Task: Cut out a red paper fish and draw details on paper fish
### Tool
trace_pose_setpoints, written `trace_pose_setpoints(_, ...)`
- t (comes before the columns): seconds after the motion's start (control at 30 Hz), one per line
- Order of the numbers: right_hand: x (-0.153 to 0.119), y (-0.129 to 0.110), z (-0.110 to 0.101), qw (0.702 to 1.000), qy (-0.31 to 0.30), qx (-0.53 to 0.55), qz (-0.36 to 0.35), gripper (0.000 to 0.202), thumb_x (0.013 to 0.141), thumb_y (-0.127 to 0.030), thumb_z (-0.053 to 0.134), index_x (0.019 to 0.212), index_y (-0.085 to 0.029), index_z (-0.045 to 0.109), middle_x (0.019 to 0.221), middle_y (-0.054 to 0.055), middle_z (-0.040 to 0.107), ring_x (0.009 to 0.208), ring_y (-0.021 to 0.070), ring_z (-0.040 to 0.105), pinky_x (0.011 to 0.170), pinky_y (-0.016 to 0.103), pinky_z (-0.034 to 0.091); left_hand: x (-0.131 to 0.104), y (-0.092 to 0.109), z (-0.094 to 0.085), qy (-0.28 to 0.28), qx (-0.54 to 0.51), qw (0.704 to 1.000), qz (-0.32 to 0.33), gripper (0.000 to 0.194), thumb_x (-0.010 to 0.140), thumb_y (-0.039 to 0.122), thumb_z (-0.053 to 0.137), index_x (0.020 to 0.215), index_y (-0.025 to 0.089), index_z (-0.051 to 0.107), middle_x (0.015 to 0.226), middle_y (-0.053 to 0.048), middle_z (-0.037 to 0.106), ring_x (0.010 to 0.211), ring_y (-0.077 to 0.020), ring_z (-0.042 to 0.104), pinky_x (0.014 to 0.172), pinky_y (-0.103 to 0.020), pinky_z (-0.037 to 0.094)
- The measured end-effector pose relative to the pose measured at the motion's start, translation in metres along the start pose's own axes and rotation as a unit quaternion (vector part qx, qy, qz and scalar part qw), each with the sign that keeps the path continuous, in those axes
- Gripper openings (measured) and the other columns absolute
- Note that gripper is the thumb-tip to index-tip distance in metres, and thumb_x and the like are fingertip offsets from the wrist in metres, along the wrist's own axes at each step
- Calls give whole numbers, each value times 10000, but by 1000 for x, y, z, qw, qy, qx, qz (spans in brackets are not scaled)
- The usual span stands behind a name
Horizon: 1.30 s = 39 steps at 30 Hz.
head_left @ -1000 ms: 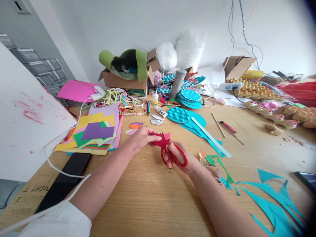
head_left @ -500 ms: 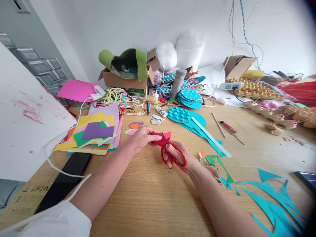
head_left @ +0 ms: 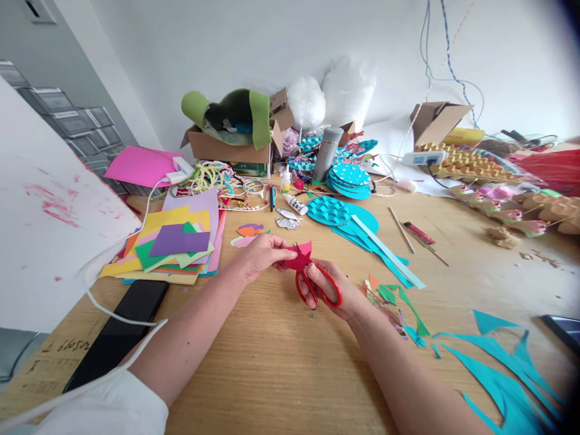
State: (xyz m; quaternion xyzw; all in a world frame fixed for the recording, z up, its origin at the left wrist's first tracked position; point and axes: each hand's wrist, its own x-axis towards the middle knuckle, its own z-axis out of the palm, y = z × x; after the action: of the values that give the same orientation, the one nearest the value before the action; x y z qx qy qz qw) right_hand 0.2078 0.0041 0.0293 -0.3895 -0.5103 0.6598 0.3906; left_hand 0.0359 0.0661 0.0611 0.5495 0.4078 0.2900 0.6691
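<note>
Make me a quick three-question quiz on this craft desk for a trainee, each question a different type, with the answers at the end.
1. Multiple choice: What is the right hand holding?
A) A glue bottle
B) Red-handled scissors
C) A wooden stick

2. True or false: The gray flask stands upright on the desk, farther away than both hands.

3. Fill in the color: The left hand pinches a piece of ____ paper, with the scissor blades at it.

Key:
1. B
2. True
3. Red
</note>
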Motion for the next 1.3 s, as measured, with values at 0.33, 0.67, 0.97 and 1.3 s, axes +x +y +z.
trace_pose_setpoints(0.33,1,2,0,1000,9,-7,-8,525,779,-683,575,702,-167,518,564,-12,560,371,81,477,378,218,353,-1,1,0,-17,16,1000,5,233,634,321,740,683,109,656,633,-31,618,547,-94,525,578,-246,406)
trace_pose_setpoints(0.67,1,3,0,999,16,-26,-14,513,797,-677,557,713,-174,509,538,-23,549,354,80,456,375,224,344,1,-1,0,-16,9,1000,5,232,626,320,756,677,115,658,628,-29,622,543,-96,531,575,-245,410)
trace_pose_setpoints(0.97,1,3,-1,999,15,-32,-20,510,795,-675,560,702,-177,504,535,-26,547,349,77,454,371,221,346,0,0,0,-19,8,1000,4,229,626,318,758,676,118,660,629,-27,627,544,-96,533,577,-243,416)
trace_pose_setpoints(1.3,1,4,-1,999,19,-36,-28,511,794,-672,566,702,-173,509,520,-33,529,337,71,434,363,220,326,0,0,0,-17,-4,1000,-8,233,609,310,755,693,112,665,649,-31,625,551,-96,536,574,-245,417)
